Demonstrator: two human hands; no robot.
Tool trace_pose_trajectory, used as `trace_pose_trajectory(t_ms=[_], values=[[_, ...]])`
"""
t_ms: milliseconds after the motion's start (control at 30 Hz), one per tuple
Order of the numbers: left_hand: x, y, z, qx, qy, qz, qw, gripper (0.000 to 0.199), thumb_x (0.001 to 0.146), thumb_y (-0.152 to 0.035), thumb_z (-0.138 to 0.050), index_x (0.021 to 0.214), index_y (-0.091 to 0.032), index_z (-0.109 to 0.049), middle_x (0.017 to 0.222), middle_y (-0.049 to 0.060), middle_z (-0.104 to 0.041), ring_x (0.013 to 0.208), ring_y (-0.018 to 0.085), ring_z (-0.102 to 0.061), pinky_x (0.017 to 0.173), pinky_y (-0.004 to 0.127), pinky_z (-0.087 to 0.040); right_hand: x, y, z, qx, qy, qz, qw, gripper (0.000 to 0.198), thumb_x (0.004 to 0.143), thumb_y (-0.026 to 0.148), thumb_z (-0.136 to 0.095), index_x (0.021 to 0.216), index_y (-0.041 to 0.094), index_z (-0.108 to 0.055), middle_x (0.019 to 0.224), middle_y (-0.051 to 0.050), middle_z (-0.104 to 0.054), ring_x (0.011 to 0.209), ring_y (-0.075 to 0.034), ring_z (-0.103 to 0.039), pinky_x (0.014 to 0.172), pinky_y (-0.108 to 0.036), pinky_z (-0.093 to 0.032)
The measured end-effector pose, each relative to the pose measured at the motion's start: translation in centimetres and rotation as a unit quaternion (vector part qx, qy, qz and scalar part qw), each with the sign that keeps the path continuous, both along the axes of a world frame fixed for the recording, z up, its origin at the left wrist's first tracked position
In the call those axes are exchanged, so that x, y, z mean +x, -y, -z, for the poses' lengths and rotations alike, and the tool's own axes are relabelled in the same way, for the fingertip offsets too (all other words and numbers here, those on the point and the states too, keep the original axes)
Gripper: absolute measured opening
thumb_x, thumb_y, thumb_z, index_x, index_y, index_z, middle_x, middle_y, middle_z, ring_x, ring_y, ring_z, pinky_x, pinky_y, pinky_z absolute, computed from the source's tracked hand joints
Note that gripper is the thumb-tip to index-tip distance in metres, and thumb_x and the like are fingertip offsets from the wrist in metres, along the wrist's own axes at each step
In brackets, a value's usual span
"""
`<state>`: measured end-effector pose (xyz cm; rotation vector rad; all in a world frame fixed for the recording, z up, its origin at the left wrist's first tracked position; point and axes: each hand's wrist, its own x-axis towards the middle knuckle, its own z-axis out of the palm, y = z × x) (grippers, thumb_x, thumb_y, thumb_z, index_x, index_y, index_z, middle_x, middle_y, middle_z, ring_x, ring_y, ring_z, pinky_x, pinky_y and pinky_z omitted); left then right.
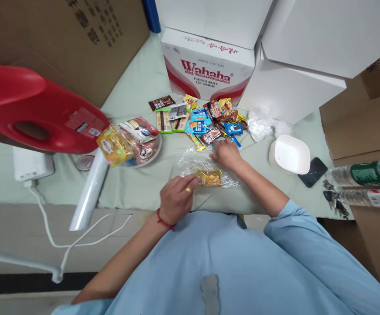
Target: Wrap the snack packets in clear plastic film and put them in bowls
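Note:
A yellow snack packet (pixel 210 178) lies on a crumpled sheet of clear plastic film (pixel 186 162) near the table's front edge. My left hand (pixel 177 197), fingers close together, has its fingertips at the packet's left end; the underside of the grip is hidden. Reaching across the film, my right hand (pixel 226 153) has thumb and index finger apart. Its index fingertip is beside a brown snack packet (pixel 210 136) at the near edge of a mixed pile. Blue packets (pixel 197 124) and green-edged packets (pixel 164 121) lie in that pile.
Left of the pile stands a bowl (pixel 158 151) full of snack packets, near a film roll (pixel 89 192) and a red jug (pixel 39 109). A Wahaba-style white carton (pixel 209 70) is behind. A white container (pixel 290 154), phone (pixel 313 172) and bottles (pixel 367 173) are right.

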<state>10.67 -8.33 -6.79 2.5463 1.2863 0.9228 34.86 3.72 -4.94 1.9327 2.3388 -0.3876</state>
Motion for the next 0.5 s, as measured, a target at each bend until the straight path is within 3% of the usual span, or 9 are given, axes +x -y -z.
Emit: trace_pose_trajectory(t_ms=[100, 200, 267, 333, 400, 500], values=[[2.0, -0.6, 1.2, -0.112, -0.074, 0.058, 0.989, 0.043, 0.098, -0.015, -0.048, 0.133, -0.027, -0.072, 0.134, 0.007, -0.076, 0.102, 0.022, -0.071, 0.088, 0.038, -0.055, -0.5, -0.8, -0.2, -0.041, -0.012, -0.003, 0.999, 0.031, 0.099, 0.027, -0.063, 0.123, 0.013, -0.074, 0.114, -0.017, -0.077, 0.115, -0.035, -0.059, 0.097, -0.042, -0.044], [3.3, -1.5, 2.2, -0.178, -0.089, 0.048, 0.979, 0.044, 0.097, -0.015, -0.049, 0.133, -0.026, -0.072, 0.138, 0.008, -0.074, 0.106, 0.023, -0.073, 0.089, 0.037, -0.057, -0.4, 0.3, -1.4, -0.031, -0.065, -0.100, 0.992, 0.026, 0.101, 0.020, -0.057, 0.116, 0.015, -0.078, 0.105, -0.012, -0.076, 0.104, -0.028, -0.060, 0.094, -0.036, -0.044], [3.5, -1.9, 2.4, -0.212, -0.078, 0.028, 0.974, 0.039, 0.098, -0.017, -0.049, 0.125, -0.025, -0.076, 0.131, 0.009, -0.077, 0.101, 0.023, -0.075, 0.085, 0.036, -0.059, -0.2, 2.3, -2.1, -0.028, -0.090, -0.215, 0.972, 0.028, 0.103, 0.022, -0.056, 0.121, 0.017, -0.077, 0.102, -0.010, -0.074, 0.098, -0.025, -0.058, 0.093, -0.034, -0.043], [2.9, -2.1, 2.6, -0.235, -0.068, 0.017, 0.969, 0.032, 0.097, -0.020, -0.051, 0.111, -0.023, -0.080, 0.116, 0.010, -0.081, 0.095, 0.024, -0.077, 0.081, 0.036, -0.060, -0.1, 4.9, -2.1, -0.032, -0.069, -0.285, 0.956, 0.033, 0.105, 0.023, -0.054, 0.132, 0.021, -0.073, 0.102, -0.010, -0.071, 0.094, -0.024, -0.055, 0.086, -0.034, -0.043], [1.7, -2.2, 2.8, -0.252, -0.039, 0.027, 0.967, 0.030, 0.094, -0.020, -0.052, 0.102, -0.024, -0.081, 0.107, 0.008, -0.082, 0.098, 0.024, -0.077, 0.084, 0.035, -0.061, 0.0, 7.4, -1.7, -0.027, -0.024, -0.290, 0.956, 0.042, 0.106, 0.020, -0.052, 0.145, 0.025, -0.065, 0.106, -0.011, -0.068, 0.094, -0.025, -0.054, 0.079, -0.033, -0.041], [-0.8, -2.4, 3.4, -0.287, 0.112, -0.009, 0.951, 0.033, 0.093, -0.022, -0.048, 0.100, -0.025, -0.080, 0.108, 0.003, -0.082, 0.105, 0.021, -0.076, 0.097, 0.036, -0.060, 0.1, 9.9, -0.6, -0.005, 0.018, -0.273, 0.962, 0.050, 0.107, 0.018, -0.050, 0.155, 0.032, -0.056, 0.113, -0.011, -0.064, 0.099, -0.026, -0.052, 0.077, -0.034, -0.039]])
